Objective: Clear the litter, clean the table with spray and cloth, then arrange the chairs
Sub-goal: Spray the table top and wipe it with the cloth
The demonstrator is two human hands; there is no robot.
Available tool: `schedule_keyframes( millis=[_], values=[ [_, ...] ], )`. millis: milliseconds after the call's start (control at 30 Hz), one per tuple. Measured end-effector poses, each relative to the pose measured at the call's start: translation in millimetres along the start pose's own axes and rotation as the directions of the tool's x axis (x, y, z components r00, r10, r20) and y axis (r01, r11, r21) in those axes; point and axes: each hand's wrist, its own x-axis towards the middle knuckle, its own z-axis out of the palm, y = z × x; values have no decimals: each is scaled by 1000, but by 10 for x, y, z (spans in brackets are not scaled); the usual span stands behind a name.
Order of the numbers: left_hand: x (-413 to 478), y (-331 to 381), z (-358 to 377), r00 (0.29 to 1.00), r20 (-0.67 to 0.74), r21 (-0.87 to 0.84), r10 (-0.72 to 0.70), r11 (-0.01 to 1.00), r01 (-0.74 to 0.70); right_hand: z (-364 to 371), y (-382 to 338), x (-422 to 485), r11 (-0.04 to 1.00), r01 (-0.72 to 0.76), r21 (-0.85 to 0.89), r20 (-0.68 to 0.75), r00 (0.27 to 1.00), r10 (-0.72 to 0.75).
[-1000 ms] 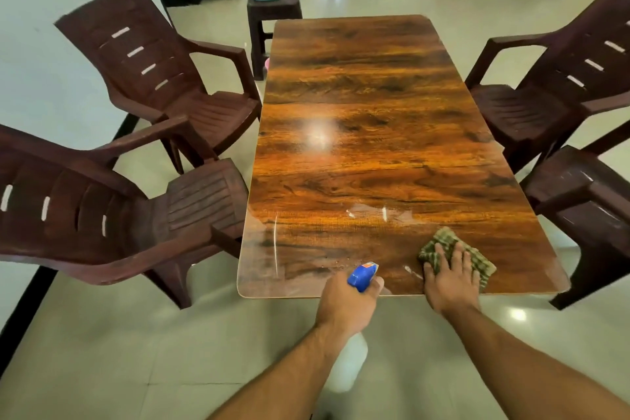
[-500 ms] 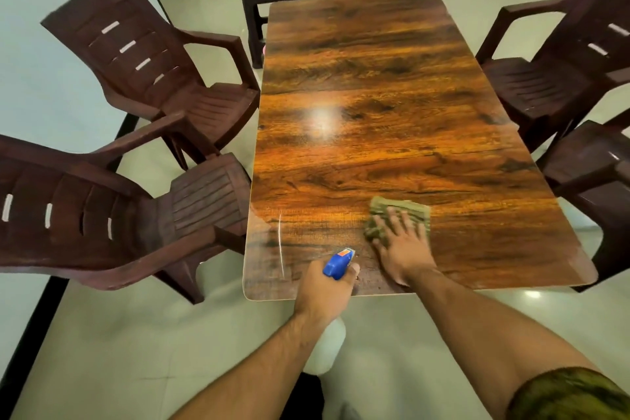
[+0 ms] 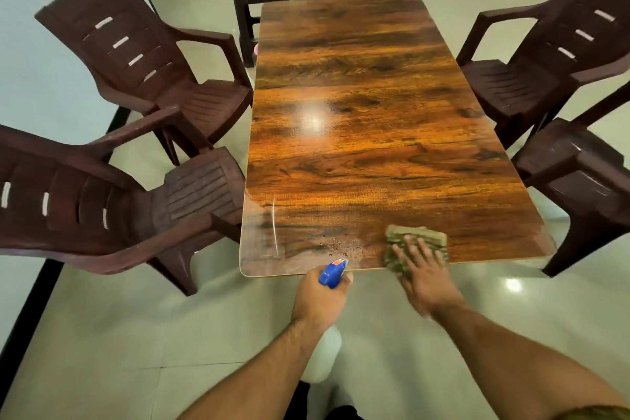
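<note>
I see my right hand (image 3: 421, 271) spread flat on the cloth (image 3: 414, 242) at the table (image 3: 358, 112) edge, five o'clock; my left hand (image 3: 322, 297) grips the spray bottle (image 3: 332, 273) at six.

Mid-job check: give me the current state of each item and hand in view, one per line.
table: litter-free, droplets near front edge
cloth: flat on table under right hand
right hand: pressing cloth, motion-blurred
spray bottle: gripped, off the table
left hand: closed on spray bottle
chairs: pulled out, askew
</note>
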Motion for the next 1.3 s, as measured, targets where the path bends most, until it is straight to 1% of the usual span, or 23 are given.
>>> schedule_keyframes(
  millis=[67,133,167,300,400,467,567,633,667,700,733,767,800,833,867,900,933,967,1000,1067,1167,1233,1300],
  values=[
    [6,-34,-89,1000,-14,0,-15,1000,15,-27,-20,17,943,-308,124,-18,950,312],
    [45,-53,-224,999,-28,18,-23,1000,23,-1,-288,84,891,-413,186,7,908,419],
    [59,-37,-266,999,-30,31,-22,999,23,18,-419,96,899,-398,182,10,915,402],
    [237,-133,-524,992,-92,67,-91,993,97,138,-1025,147,984,-157,89,-36,986,161],
    [414,-300,-783,967,-175,68,-186,977,200,171,-1462,259,992,-108,71,-38,993,111],
    [478,-402,-974,953,-215,59,-211,972,228,249,-1805,275,997,63,42,-20,998,-63],
    [600,-582,-1265,959,-213,53,-188,978,204,454,-2143,295,892,444,-89,49,896,-441],
    [663,-643,-1449,967,-179,44,-182,980,192,373,-2100,400,818,552,-164,41,832,-553],
    [702,-664,-1536,969,-162,43,-184,980,194,307,-2068,487,833,525,-173,6,847,-532],
    [761,-703,-1634,970,-151,42,-188,980,196,251,-2091,609,899,416,-140,-24,906,-423],
    [793,-713,-1709,973,-148,49,-180,981,189,189,-2152,723,975,215,-60,-60,974,-218],
    [828,-728,-1789,974,-145,48,-173,982,182,171,-2317,823,1000,7,28,-83,997,-5],
    [834,-708,-1831,977,-144,38,-156,986,163,159,-2508,858,989,-117,88,-85,989,125],
    [845,-700,-1873,978,-147,13,-149,988,152,202,-2712,859,991,-88,99,-102,990,98],
    [876,-692,-1944,979,-151,-7,-136,991,136,273,-2934,834,995,67,76,-94,994,-59],
    [903,-671,-1996,981,-158,-12,-116,993,115,349,-3064,794,965,262,9,-47,964,-261],
    [921,-649,-2042,982,-165,-5,-95,995,95,380,-3106,783,899,432,-64,2,901,-433],
    [939,-641,-2082,983,-169,-5,-77,997,77,344,-3083,854,837,534,-120,44,845,-533],
    [958,-643,-2115,984,-164,-13,-67,998,66,243,-3062,991,813,563,-149,70,826,-559],
    [981,-689,-2172,987,-143,-34,-71,997,67,58,-3081,1322,842,513,-164,29,856,-516],
    [958,-739,-2253,989,-131,-66,-70,996,62,-155,-3304,1790,955,284,-91,23,959,-283],
    [933,-746,-2303,986,-153,-79,-69,995,58,-193,-3490,1901,983,185,-16,29,982,-185],
    [939,-742,-2328,982,-172,-76,-77,995,64,-79,-3546,1734,973,229,-33,54,972,-228]
  ],
)
